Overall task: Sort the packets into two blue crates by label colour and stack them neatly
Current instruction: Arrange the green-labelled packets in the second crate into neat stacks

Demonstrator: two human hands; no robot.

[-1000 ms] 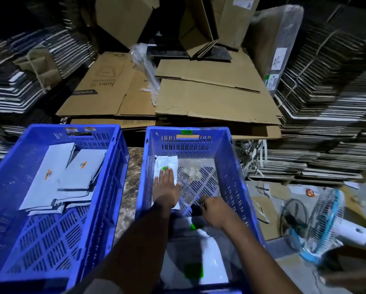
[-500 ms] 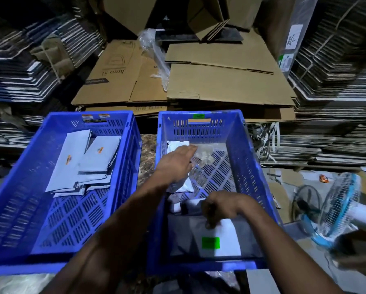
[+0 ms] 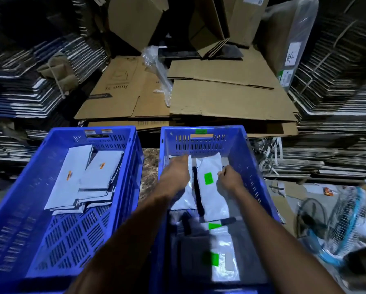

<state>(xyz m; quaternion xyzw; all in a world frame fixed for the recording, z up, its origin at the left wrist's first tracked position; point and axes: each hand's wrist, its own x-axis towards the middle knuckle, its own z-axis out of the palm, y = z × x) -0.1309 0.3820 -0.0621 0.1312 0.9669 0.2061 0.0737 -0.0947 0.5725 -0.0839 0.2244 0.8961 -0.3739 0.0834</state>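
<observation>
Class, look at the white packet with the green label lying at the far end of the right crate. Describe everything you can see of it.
The white packet looks like a soft, slightly puffy plastic mailer, long and narrow, lying flat and a little askew in the right crate. A bright green label sits on its upper face. The right hand pinches its right edge. Its left side borders another white packet under the left hand, with a dark strip between them. Its near end overlaps more green-labelled packets.
</observation>
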